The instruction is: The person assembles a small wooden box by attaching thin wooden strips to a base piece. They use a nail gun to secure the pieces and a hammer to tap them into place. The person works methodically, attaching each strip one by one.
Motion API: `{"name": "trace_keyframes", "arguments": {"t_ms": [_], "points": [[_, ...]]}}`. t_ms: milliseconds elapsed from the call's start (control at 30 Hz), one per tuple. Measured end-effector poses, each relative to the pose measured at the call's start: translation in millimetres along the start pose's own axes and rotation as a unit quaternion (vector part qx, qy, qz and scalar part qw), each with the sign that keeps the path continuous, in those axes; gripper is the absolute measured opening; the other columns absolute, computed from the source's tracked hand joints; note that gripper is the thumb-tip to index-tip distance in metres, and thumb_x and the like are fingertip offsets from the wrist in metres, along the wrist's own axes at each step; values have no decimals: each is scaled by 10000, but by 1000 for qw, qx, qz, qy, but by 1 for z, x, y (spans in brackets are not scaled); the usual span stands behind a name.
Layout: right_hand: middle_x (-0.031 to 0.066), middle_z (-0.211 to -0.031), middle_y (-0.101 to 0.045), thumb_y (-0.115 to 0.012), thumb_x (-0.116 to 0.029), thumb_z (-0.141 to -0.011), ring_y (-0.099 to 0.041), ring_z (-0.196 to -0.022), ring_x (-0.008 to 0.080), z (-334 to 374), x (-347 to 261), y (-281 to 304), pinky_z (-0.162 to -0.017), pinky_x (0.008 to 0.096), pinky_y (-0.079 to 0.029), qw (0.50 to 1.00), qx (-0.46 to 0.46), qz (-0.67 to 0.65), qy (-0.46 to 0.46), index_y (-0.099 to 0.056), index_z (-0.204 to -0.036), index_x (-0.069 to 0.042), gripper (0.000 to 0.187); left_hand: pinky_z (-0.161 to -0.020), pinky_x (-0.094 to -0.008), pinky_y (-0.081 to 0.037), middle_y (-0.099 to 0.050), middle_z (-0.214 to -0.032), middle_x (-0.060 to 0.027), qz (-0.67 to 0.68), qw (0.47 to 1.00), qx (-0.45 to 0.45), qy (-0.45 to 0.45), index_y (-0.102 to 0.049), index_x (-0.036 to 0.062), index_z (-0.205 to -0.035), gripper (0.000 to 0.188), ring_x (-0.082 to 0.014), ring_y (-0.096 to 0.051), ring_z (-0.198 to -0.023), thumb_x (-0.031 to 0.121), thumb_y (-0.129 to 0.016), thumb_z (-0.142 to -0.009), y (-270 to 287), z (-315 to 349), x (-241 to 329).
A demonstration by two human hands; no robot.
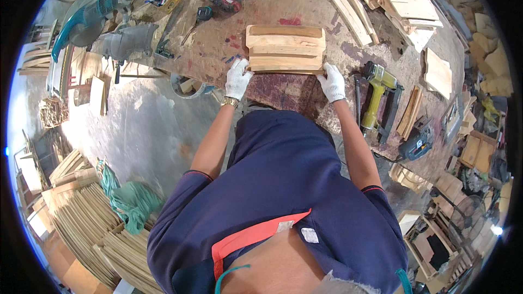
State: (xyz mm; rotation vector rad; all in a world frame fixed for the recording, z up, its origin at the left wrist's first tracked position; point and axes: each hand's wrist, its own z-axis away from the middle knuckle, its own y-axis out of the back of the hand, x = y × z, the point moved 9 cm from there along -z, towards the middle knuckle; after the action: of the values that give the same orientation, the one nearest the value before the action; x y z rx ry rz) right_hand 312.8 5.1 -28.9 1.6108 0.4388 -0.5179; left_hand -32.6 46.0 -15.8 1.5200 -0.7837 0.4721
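A small slatted wooden panel point(285, 50) of pale boards lies on the stained worktable point(280, 91) in front of me. My left hand point(238, 80), in a white knit glove, grips its near left corner. At the near right corner my right hand point(332, 83), gloved the same way, has its fingers closed on the edge. Fingertips of both hands are partly hidden by the panel. To the right of my right hand stands a yellow-green nail gun point(375, 98) with a black magazine. Beyond the panel, toward the left, lies a red and black cordless drill point(231, 1).
A teal miter saw point(86, 30) stands at the left. Cut boards point(406, 2) are piled at the far right, with two long strips point(353, 19) beside them. A blue jigsaw point(417, 141) sits near the table's right edge. Bundled slats point(81, 223) stack up on the lower left.
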Motion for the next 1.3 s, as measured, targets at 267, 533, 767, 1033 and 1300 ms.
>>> {"name": "trace_keyframes", "arguments": {"t_ms": [267, 533, 767, 1033, 1300], "points": [[60, -891, -666, -774, -37, -830, -613, -763, 148, 17, 18, -13, -740, 297, -524, 982, 88, -162, -31, -682, -1140, -36, 323, -697, -394, -487, -545, -862, -107, 40, 999, 13, 20, -603, 52, -993, 246, -267, -590, -759, 72, -755, -800, 2, 8, -8], [70, -877, -681, -794, -109, -854, -644, -786, 162, 14, 23, -17, -768, 294, -532, 983, 73, -161, -57, -703, -1068, -51, 240, -698, -371, -499, -551, -860, -91, 26, 999, 11, 46, -614, 48, -1000, 257, -242, -590, -747, 69, -758, -788, -3, 5, -15], [70, -906, -704, -781, -84, -859, -650, -785, 153, 13, 24, -16, -777, 288, -537, 978, 79, -189, -43, -708, -1085, -51, 240, -695, -358, -508, -558, -872, -77, 26, 998, -1, 49, -623, 48, -1008, 275, -220, -598, -744, 65, -773, -778, -5, 5, -19], [41, -886, -687, -779, -60, -852, -612, -807, 118, 13, 25, -16, -785, 275, -516, 976, 106, -190, -21, -712, -1084, -30, 243, -687, -351, -505, -552, -854, -73, 35, 999, 1, 41, -620, 50, -991, 260, -211, -595, -726, 73, -775, -784, -4, 5, -19], [56, -895, -690, -770, -44, -844, -638, -807, 142, 13, 21, -16, -789, 286, -528, 977, 76, -197, -38, -709, -1102, -52, 265, -679, -338, -508, -565, -865, -76, 35, 998, -20, 53, -622, 38, -985, 251, -207, -601, -715, 78, -769, -786, -4, 3, -22]]}}
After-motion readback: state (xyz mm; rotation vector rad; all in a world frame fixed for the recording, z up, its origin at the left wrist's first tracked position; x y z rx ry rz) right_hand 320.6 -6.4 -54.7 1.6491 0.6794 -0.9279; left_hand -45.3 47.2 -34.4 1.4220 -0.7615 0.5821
